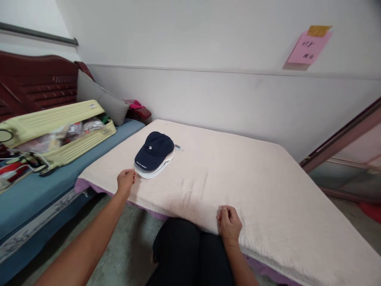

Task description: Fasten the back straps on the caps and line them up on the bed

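A dark navy cap (155, 149) with a small white emblem and white lettering on its brim lies on the bed-like surface. It is stacked on lighter caps, whose white brim (151, 174) and pale edges show below it; a grey strap (177, 147) sticks out behind. My left hand (126, 180) rests at the near left of the stack, fingers curled closed beside the brims; whether it touches them I cannot tell. Near the front edge, my right hand (230, 223) lies on the cream cover (253, 178) in a loose fist, with nothing visible in it.
On the left, a blue-covered wooden bench (67, 167) holds an open pale yellow case (59, 117) with bagged items and a grey cushion (102, 97). A white wall (208, 99) bounds the far side, with a pink note (309, 47). My knees (190, 246) meet the front edge.
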Tool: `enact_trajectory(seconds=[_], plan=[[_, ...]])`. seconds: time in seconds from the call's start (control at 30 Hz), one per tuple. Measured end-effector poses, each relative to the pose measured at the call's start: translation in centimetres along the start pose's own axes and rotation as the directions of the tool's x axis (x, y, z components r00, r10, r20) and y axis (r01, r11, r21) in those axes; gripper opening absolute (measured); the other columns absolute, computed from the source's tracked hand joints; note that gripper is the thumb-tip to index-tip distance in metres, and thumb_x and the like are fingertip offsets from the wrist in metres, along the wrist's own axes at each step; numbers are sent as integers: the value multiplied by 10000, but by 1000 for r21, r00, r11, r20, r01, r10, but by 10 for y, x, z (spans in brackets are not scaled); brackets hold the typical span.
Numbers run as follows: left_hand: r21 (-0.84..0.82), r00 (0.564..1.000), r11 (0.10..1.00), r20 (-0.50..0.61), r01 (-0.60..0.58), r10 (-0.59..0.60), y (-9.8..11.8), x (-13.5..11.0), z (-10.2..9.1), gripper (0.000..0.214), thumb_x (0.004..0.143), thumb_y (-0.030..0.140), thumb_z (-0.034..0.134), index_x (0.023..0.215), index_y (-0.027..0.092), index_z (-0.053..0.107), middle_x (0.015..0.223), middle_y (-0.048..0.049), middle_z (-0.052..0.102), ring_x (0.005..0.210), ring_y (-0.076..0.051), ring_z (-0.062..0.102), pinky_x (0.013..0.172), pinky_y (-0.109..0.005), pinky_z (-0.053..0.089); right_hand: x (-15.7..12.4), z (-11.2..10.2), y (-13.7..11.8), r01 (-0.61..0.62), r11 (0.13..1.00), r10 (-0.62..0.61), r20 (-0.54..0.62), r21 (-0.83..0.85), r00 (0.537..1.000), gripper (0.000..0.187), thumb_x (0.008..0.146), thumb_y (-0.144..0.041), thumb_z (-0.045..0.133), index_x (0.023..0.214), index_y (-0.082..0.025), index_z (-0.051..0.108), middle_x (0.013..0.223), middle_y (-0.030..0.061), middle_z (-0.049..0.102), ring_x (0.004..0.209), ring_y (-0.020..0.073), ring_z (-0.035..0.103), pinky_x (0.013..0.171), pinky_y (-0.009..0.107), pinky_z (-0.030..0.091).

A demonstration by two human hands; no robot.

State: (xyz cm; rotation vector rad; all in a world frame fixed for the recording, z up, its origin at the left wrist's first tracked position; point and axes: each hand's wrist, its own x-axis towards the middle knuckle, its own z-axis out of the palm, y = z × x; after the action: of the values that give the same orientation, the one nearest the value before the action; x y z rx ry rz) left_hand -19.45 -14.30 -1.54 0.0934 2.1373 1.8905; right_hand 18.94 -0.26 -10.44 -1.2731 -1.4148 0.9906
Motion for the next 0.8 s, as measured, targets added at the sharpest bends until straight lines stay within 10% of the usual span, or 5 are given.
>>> enact_trajectory(seconds=[0.8], plan=[[33,980,983,81,179,-181,14,25,32,265,882,305,569,1090,141,585,1035,-69,625,828,-173,624,694,-349,543,-2,-1,-7,36,996,-38,-12,-80,999,233,820,-410,498,794,-190,570,513,-19,560,490,164,531,541,273,420]])
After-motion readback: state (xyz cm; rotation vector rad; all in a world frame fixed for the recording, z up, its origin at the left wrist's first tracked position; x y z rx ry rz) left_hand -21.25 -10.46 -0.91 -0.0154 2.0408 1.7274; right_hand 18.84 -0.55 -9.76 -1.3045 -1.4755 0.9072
